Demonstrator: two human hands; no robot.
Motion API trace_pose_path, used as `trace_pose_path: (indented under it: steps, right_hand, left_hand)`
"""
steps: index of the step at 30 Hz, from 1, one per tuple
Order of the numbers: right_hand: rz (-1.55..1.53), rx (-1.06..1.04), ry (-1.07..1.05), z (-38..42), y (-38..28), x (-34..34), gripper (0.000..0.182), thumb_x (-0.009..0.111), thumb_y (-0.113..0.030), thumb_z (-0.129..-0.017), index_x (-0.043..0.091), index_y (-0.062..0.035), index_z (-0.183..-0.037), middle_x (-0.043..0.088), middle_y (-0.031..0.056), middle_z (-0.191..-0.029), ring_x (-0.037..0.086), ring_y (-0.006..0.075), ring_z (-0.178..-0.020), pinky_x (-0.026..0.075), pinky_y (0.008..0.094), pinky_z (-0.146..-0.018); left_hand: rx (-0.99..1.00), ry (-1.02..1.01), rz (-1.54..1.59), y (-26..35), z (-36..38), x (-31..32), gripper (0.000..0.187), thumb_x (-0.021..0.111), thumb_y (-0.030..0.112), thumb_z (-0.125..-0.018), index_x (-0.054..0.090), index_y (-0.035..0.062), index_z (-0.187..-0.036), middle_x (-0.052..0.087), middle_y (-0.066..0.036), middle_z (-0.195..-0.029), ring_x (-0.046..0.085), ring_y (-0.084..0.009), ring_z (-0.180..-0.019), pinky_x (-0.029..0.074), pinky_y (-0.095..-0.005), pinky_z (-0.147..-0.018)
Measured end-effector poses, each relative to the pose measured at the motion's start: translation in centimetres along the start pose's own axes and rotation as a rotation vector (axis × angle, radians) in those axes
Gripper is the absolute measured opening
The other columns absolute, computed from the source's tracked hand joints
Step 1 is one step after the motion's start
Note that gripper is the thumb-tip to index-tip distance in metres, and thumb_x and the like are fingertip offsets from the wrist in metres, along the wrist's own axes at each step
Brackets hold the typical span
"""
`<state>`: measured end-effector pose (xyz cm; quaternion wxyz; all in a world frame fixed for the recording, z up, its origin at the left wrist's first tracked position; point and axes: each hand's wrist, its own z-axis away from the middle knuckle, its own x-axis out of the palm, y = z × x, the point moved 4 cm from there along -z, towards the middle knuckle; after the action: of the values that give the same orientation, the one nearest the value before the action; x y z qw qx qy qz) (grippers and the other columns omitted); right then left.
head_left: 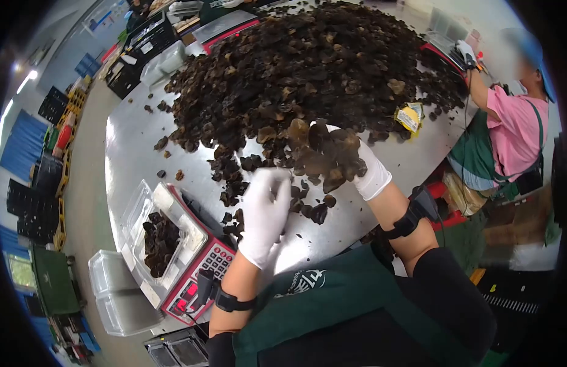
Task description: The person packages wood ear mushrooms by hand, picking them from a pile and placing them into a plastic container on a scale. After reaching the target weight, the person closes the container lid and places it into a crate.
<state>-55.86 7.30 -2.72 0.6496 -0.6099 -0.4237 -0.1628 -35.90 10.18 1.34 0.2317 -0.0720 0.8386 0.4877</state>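
A large clump of dark brown wood ear mushrooms (326, 153) rests in my gloved right hand (372, 171), its fingers mostly hidden behind the clump. Just left of it, my gloved left hand (265, 211) is raised over the table with fingers curled toward the thumb. Motion blurs its fingertips, and I cannot make out anything between them. Beside my left forearm stands a red and white digital scale (216, 260). On the scale sits a clear plastic tray (138, 211) holding some wood ears (161, 244).
A big heap of wood ears (296, 67) covers the far part of the metal table (133, 147). A yellow packet (409, 117) lies at its right edge. Stacked clear trays (121, 300) stand left of the scale. A co-worker in pink (516, 122) works at another scale (445, 52).
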Motion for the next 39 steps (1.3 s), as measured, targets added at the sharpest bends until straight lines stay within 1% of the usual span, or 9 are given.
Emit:
trace_pose_path:
  steps: [2,3,6,11,16,22,26,32,39]
  right_hand:
    - [-0.137,0.057,-0.023,-0.1,1.0,0.9,0.035,0.047,-0.015,-0.104,0.053,0.0035,-0.132,0.064,0.0154,-0.124,0.068,0.0212,-0.105,0.06,0.0327,-0.089]
    - [0.711,-0.176,-0.03,0.0,0.5,1.4,0.034,0.048,-0.011,-0.103,0.053,0.0036,-0.133,0.064,0.0132,-0.125,0.067,0.0175,-0.104,0.059,0.0305,-0.089]
    - [0.361,-0.038,0.002,-0.2,2.0,2.0,0.034,0.047,-0.01,-0.103,0.053,0.0033,-0.133,0.064,0.0114,-0.124,0.067,0.0159,-0.103,0.058,0.0291,-0.09]
    - [1.008,-0.41,-0.045,-1.2,2.6,0.8,0.031,0.047,-0.01,-0.103,0.055,0.0035,-0.13,0.065,0.0096,-0.12,0.067,0.0149,-0.101,0.057,0.0281,-0.091]
    - [-0.131,-0.02,0.029,-1.3,1.9,1.5,0.031,0.044,-0.012,-0.105,0.056,0.004,-0.127,0.066,0.0108,-0.118,0.067,0.016,-0.1,0.058,0.0286,-0.088]
    - [-0.112,-0.025,0.037,-1.0,-0.5,1.9,0.031,0.042,-0.018,-0.106,0.06,0.0017,-0.123,0.07,0.0096,-0.108,0.07,0.0165,-0.091,0.06,0.0292,-0.08]
    - [-0.169,0.063,0.084,-0.5,-0.5,1.3,0.03,0.046,-0.022,-0.106,0.062,-0.0005,-0.119,0.071,0.0074,-0.102,0.07,0.0137,-0.083,0.059,0.0269,-0.075]
    - [0.02,0.07,-0.001,0.1,0.5,-0.5,0.024,0.049,-0.017,-0.103,0.062,-0.0026,-0.116,0.067,0.0017,-0.111,0.064,0.01,-0.095,0.055,0.0274,-0.082]
    - [0.099,0.102,0.178,-0.4,2.1,0.9,0.027,0.05,-0.02,-0.103,0.065,0.0,-0.113,0.072,0.0073,-0.101,0.07,0.0125,-0.082,0.058,0.0248,-0.072]
  left_hand:
    - [-0.009,0.058,0.085,1.0,-1.4,-1.4,0.022,0.07,-0.003,-0.083,0.064,0.0045,-0.103,0.064,-0.004,-0.095,0.062,-0.0138,-0.08,0.049,-0.0263,-0.07]
    - [0.028,0.05,0.067,1.5,-1.8,-1.7,0.025,0.071,-0.002,-0.082,0.064,0.0044,-0.105,0.062,-0.004,-0.096,0.061,-0.0134,-0.084,0.048,-0.0261,-0.071]
    - [0.057,0.025,0.038,1.9,-2.0,-1.7,0.022,0.073,-0.002,-0.08,0.063,0.0035,-0.098,0.063,-0.004,-0.1,0.059,-0.0124,-0.086,0.047,-0.0251,-0.072]
    - [0.068,0.11,0.037,0.4,-0.6,-2.3,0.015,0.072,-0.002,-0.084,0.06,0.0019,-0.093,0.066,-0.004,-0.098,0.059,-0.0101,-0.081,0.047,-0.0231,-0.07]
    - [-0.257,0.195,0.107,-3.5,2.2,-2.5,0.008,0.067,0.001,-0.091,0.059,0.0023,-0.093,0.062,0.002,-0.088,0.055,-0.003,-0.076,0.045,-0.0198,-0.069]
    - [-0.389,-0.138,0.139,-6.0,5.9,5.6,0.02,0.068,0.002,-0.083,0.066,0.003,-0.102,0.068,-0.008,-0.086,0.066,-0.0125,-0.077,0.052,-0.0265,-0.071]
    - [0.048,-0.676,0.449,0.9,6.9,10.2,0.035,0.069,0.006,-0.086,0.063,0.0036,-0.12,0.071,-0.015,-0.104,0.07,-0.0223,-0.096,0.053,-0.0308,-0.088]
    - [-0.414,-0.097,0.599,-4.1,-0.7,4.0,0.026,0.058,0.016,-0.099,0.06,0.0039,-0.121,0.065,-0.005,-0.088,0.063,-0.0147,-0.072,0.05,-0.0281,-0.065]
    - [-0.387,-0.01,0.545,-2.1,-4.0,0.7,0.016,0.063,0.012,-0.098,0.068,0.0008,-0.109,0.067,0.0,-0.085,0.058,-0.005,-0.065,0.043,-0.0195,-0.058]
